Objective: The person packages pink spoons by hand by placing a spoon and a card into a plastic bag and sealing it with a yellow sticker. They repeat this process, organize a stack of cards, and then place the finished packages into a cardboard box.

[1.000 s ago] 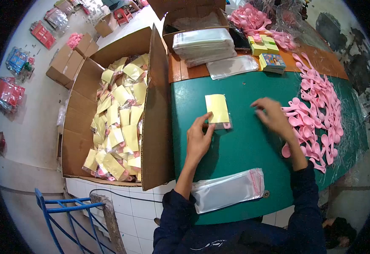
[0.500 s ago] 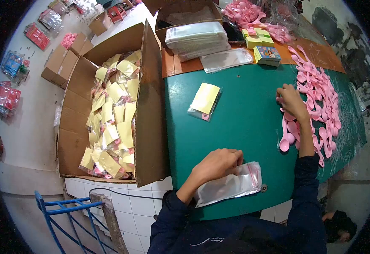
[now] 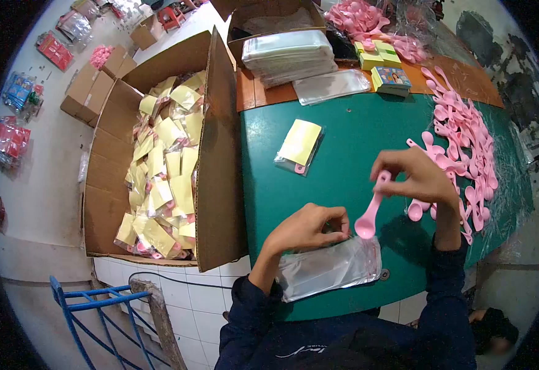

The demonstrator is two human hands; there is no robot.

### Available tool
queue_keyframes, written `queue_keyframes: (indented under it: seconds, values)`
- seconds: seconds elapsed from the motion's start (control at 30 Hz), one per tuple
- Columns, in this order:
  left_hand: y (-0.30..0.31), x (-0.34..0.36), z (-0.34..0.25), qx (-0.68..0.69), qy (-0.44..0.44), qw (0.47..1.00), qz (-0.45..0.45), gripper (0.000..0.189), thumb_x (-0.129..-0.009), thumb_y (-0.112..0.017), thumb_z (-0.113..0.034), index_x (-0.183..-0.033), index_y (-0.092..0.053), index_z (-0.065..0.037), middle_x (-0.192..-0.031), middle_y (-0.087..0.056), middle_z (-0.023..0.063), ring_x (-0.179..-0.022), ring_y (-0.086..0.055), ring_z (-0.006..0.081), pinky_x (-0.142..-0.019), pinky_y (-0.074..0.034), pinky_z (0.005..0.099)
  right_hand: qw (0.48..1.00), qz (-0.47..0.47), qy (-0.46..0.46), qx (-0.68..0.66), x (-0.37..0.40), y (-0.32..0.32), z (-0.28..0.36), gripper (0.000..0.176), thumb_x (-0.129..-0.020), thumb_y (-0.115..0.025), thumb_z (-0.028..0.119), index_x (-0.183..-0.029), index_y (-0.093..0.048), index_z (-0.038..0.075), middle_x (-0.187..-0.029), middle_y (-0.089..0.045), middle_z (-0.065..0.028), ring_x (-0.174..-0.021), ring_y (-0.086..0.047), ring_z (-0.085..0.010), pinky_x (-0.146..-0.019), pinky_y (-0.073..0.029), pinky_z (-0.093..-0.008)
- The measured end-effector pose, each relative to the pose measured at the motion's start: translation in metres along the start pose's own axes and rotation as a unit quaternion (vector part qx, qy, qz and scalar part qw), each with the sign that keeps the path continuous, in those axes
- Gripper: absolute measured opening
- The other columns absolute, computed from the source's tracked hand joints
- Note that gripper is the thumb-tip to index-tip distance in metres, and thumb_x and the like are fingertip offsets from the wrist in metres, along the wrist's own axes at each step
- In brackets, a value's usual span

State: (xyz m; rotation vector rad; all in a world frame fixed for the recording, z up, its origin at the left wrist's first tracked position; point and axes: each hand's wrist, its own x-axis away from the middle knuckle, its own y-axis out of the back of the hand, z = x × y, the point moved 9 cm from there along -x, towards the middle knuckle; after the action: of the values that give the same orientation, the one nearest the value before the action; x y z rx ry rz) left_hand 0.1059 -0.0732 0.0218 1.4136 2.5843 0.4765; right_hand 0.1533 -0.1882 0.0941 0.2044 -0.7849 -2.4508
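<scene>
My right hand (image 3: 418, 176) pinches a pink plastic spoon (image 3: 368, 223) by its handle end, with the bowl hanging down over the opening side of a stack of clear plastic bags (image 3: 328, 274). The bags lie at the near edge of the green table. Thumb and fingertips of my left hand (image 3: 306, 229) are pressed together at the top bag's upper edge. Farther back lies a packed bag (image 3: 299, 145) with a yellow card and a pink spoon inside. To the right spreads a pile of loose pink spoons (image 3: 466, 135).
A tall cardboard box (image 3: 223, 166) full of packed bags stands left of the green table (image 3: 343, 172). At the back are stacked clear bags (image 3: 288, 55), yellow card stacks (image 3: 377, 57), a printed card stack (image 3: 391, 80) and more pink spoons (image 3: 355, 18). A blue metal frame (image 3: 97, 302) stands lower left.
My right hand has moved left and nearer from the spoon pile, bringing a pink spoon over the bags. My left hand has lifted slightly, its thumb and fingers now visible at the bag's edge.
</scene>
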Motion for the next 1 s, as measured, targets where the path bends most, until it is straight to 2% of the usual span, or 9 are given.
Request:
queue_keyframes:
  seconds: [0.1, 0.13, 0.23, 0.3, 0.43, 0.57, 0.73, 0.87, 1.0]
  values:
    - [0.002, 0.004, 0.010, 0.156, 0.006, 0.988, -0.018, 0.017, -0.078, -0.064, -0.011, -0.086, -0.053, -0.002, -0.080, -0.066, 0.0082, -0.072, -0.063, 0.0159, -0.067, -0.050, 0.0283, 0.991, 0.109, -0.031, 0.071, -0.003, -0.028, -0.006, 0.020, -0.071, -0.070, 0.015, -0.081, -0.060, 0.001, -0.068, -0.061, -0.0078, -0.060, -0.060, -0.0167, -0.054, -0.044, -0.0276]
    - [0.003, 0.005, 0.016, 0.187, 0.012, 0.982, -0.023, 0.016, -0.079, -0.064, -0.011, -0.087, -0.052, -0.002, -0.082, -0.066, 0.0085, -0.074, -0.063, 0.0154, -0.068, -0.050, 0.0277, 0.991, 0.104, -0.016, 0.086, -0.005, -0.030, -0.010, 0.021, -0.070, -0.071, 0.016, -0.081, -0.061, 0.001, -0.067, -0.061, -0.0094, -0.059, -0.060, -0.0203, -0.054, -0.044, -0.0287]
    - [0.009, 0.007, 0.026, 0.269, 0.039, 0.961, -0.044, 0.016, -0.083, -0.062, -0.009, -0.090, -0.050, -0.002, -0.086, -0.067, 0.0095, -0.079, -0.063, 0.0141, -0.070, -0.051, 0.0258, 0.994, 0.067, -0.029, 0.084, -0.001, -0.015, -0.008, 0.019, -0.071, -0.070, 0.014, -0.080, -0.060, 0.001, -0.066, -0.061, -0.0080, -0.059, -0.060, -0.0162, -0.053, -0.044, -0.0278]
    - [0.013, 0.007, 0.024, 0.308, 0.067, 0.947, -0.064, 0.016, -0.084, -0.061, -0.008, -0.092, -0.050, -0.002, -0.086, -0.067, 0.0107, -0.079, -0.063, 0.0136, -0.068, -0.050, 0.0242, 0.998, 0.002, -0.052, 0.032, 0.003, 0.001, -0.009, 0.017, -0.072, -0.069, 0.012, -0.080, -0.059, 0.001, -0.066, -0.061, -0.0065, -0.061, -0.060, -0.0130, -0.054, -0.045, -0.0260]
    - [0.023, 0.005, 0.032, 0.297, 0.094, 0.943, -0.114, 0.021, -0.083, -0.064, -0.007, -0.097, -0.049, -0.002, -0.085, -0.067, 0.0125, -0.075, -0.062, 0.0116, -0.065, -0.049, 0.0221, 0.985, -0.150, -0.077, -0.033, 0.005, 0.026, -0.005, 0.013, -0.077, -0.066, 0.009, -0.082, -0.058, 0.000, -0.066, -0.060, -0.0040, -0.065, -0.060, -0.0084, -0.056, -0.046, -0.0223]
    - [0.033, 0.008, 0.044, 0.315, 0.105, 0.925, -0.183, 0.023, -0.082, -0.065, -0.008, -0.099, -0.051, -0.001, -0.084, -0.067, 0.0116, -0.076, -0.063, 0.0118, -0.063, -0.048, 0.0212, 0.975, -0.200, -0.043, -0.088, 0.003, 0.030, -0.003, 0.015, -0.079, -0.065, 0.009, -0.086, -0.057, -0.001, -0.073, -0.061, -0.0059, -0.068, -0.062, -0.0094, -0.061, -0.048, -0.0216]
    - [0.042, 0.012, 0.046, 0.359, 0.087, 0.897, -0.244, 0.025, -0.084, -0.063, -0.009, -0.104, -0.052, 0.001, -0.085, -0.067, 0.0107, -0.079, -0.064, 0.0128, -0.062, -0.048, 0.0211, 0.976, -0.204, -0.033, -0.071, 0.000, 0.024, -0.002, 0.014, -0.079, -0.063, 0.005, -0.089, -0.057, -0.001, -0.074, -0.058, -0.0042, -0.067, -0.059, -0.0095, -0.062, -0.047, -0.0215]
    - [0.040, 0.013, 0.045, 0.335, 0.107, 0.904, -0.242, 0.031, -0.084, -0.063, -0.012, -0.111, -0.053, -0.001, -0.087, -0.067, 0.0086, -0.081, -0.063, 0.0125, -0.064, -0.048, 0.0218, 0.976, -0.212, -0.009, -0.055, -0.003, 0.019, -0.001, 0.015, -0.078, -0.066, 0.008, -0.089, -0.059, 0.000, -0.075, -0.061, -0.0050, -0.069, -0.061, -0.0096, -0.063, -0.048, -0.0220]
    - [0.043, 0.014, 0.045, 0.322, 0.121, 0.907, -0.242, 0.036, -0.084, -0.064, -0.017, -0.115, -0.053, -0.004, -0.090, -0.067, 0.0064, -0.082, -0.063, 0.0118, -0.065, -0.047, 0.0214, 0.964, -0.261, 0.002, -0.046, 0.001, 0.024, 0.008, 0.016, -0.078, -0.065, 0.008, -0.091, -0.060, 0.000, -0.076, -0.062, -0.0058, -0.070, -0.060, -0.0094, -0.064, -0.048, -0.0226]
